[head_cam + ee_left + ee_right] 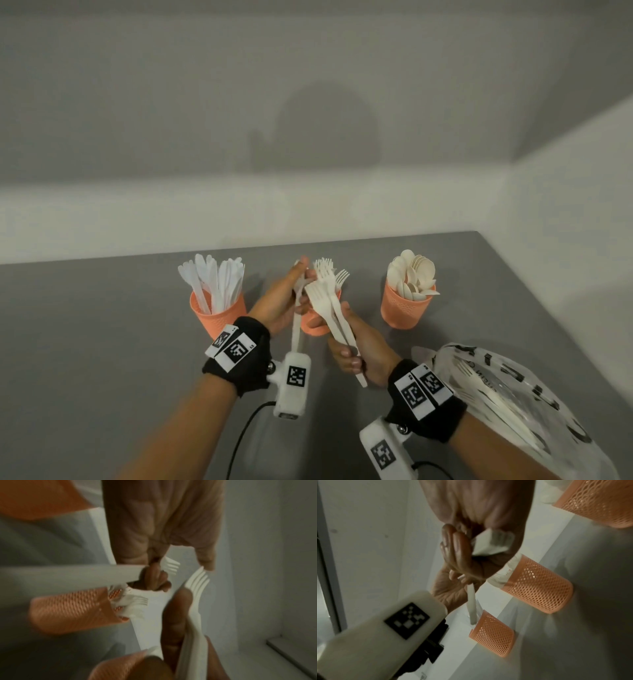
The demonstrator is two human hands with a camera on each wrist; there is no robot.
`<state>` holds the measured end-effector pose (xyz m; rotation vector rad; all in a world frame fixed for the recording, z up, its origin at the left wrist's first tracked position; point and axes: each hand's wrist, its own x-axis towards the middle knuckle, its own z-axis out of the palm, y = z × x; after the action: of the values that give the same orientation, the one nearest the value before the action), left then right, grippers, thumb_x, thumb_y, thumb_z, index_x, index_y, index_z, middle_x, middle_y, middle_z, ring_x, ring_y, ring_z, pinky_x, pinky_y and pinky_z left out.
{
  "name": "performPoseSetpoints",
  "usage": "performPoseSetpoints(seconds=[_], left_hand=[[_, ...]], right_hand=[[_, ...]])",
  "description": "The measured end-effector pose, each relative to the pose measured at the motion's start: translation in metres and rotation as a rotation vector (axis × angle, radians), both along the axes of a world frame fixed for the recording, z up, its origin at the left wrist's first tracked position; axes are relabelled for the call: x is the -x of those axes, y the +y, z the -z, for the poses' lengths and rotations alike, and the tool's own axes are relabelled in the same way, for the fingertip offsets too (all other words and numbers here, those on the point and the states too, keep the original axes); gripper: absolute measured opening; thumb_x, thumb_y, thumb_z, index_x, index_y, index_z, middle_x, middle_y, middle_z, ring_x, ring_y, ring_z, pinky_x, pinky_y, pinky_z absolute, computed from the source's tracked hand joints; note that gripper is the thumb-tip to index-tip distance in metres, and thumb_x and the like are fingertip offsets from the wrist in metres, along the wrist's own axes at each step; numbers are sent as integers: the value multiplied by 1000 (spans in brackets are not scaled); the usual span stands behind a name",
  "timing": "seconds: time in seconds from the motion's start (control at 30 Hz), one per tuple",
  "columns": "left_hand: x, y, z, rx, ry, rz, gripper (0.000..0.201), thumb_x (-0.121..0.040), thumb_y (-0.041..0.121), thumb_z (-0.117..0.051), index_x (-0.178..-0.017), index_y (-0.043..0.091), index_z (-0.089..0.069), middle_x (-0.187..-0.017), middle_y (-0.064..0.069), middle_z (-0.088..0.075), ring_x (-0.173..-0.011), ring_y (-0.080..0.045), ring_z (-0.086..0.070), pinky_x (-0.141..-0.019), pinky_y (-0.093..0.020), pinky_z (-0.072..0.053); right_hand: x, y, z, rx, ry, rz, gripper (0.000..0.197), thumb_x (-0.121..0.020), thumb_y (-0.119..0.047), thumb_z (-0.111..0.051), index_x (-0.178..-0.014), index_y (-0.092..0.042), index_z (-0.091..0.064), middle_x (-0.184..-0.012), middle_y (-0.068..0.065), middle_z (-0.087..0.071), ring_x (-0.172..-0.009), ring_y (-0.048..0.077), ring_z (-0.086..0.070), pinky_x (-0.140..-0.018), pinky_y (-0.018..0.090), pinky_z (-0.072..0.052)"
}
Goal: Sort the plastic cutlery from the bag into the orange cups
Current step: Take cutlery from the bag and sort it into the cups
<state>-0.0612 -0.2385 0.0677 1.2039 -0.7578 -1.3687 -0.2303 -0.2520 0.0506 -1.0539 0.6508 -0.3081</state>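
Nearest me at 5 o'clock: plastic bag on the grey table, pale cutlery showing through it. My right hand grips a bunch of forks by the handles, tines toward 12. My left hand pinches one white utensil near its head, handle hanging toward 6; can't tell its type. Both hands sit over the middle orange cup, which already has forks in it. Knife cup at 10 o'clock, spoon cup at 2 o'clock, both upright and full.
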Motion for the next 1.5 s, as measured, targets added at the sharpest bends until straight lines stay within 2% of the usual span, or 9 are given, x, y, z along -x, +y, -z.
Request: performPoseSetpoints(seconds=[0.1, 0.23, 0.47, 0.6, 0.8, 1.0, 1.2, 1.33, 1.5], left_hand=[[11, 3, -9, -38, 201, 110, 42, -94, 41, -42, -95, 2, -57, -67, -14, -56, -48, -26, -52, -40, -24, -46], [13, -3, -20, -76, 179, 54, 23, -97, 19, -39, -83, 7, -52, -63, -4, -67, -54, -15, -64, -52, -24, -55], [-29, -17, -32, 161, 214, -508, 24, -102, 21, -30, -84, 14, -44, -40, 6, -43, -41, -11, -52, -65, -32, -51], [-42, -12, -24, 179, 264, -655, 27, -102, 30, -29, -86, 16, -46, -39, 9, -36, -36, -8, -43, -57, -26, -43], [-54, 2, -15, 220, 336, -865, 24, -100, 33, -34, -85, 19, -47, -40, 8, -35, -37, -8, -44, -60, -26, -48], [-2, 11, 16, 82, -125, -478, 31, -92, 43, -50, -72, 19, -51, -38, 10, -39, -36, -3, -39, -55, -26, -35], [52, 11, 19, 88, 77, -161, 49, -77, 35, -67, -111, 2, -55, -89, -14, -64, -82, -25, -63, -73, -32, -52], [60, 10, 15, 95, 43, -135, 14, -90, 19, -56, -94, 6, -53, -75, -5, -60, -71, -16, -60, -66, -24, -53], [59, 9, 12, 55, 224, -183, 15, -95, 10, -46, -80, 10, -49, -57, -4, -52, -51, -14, -57, -56, -27, -53]], right_hand=[[-1, 3, -4, 11, 19, -64, 62, -96, -54, -16, -99, -17, -65, -43, -5, -32, -30, 3, -23, -32, 14, -17], [1, 4, -7, 3, 49, -98, 64, -94, -58, -13, -94, -17, -64, -42, -7, -32, -29, 1, -23, -32, 14, -17], [12, -1, -3, 126, 134, -28, 60, -90, -62, -21, -95, -12, -54, -43, -5, -32, -30, 3, -22, -32, 14, -18], [10, 2, -6, 174, 127, -9, 57, -97, -53, -16, -115, -13, -53, -44, -4, -34, -30, 3, -24, -32, 13, -19], [11, 2, 1, 137, 94, 44, 42, -101, -35, -15, -116, -13, -48, -40, -6, -36, -28, 3, -23, -32, 14, -18], [4, -7, -2, 91, -44, 112, 35, -102, -29, -18, -126, -26, -42, -43, -4, -36, -28, 4, -23, -31, 12, -18], [-8, -3, -5, 113, 13, 140, 28, -101, -29, -26, -120, -24, -46, -41, -5, -38, -27, 5, -27, -31, 10, -19], [2, -1, -8, 155, 123, 139, 32, -100, -41, -25, -97, -20, -49, -40, -5, -43, -28, 5, -30, -31, 13, -22], [19, 5, -11, 283, 245, 247, 23, -99, -24, -40, -120, -16, -43, -59, 4, -58, -47, 15, -55, -44, 23, -49]])
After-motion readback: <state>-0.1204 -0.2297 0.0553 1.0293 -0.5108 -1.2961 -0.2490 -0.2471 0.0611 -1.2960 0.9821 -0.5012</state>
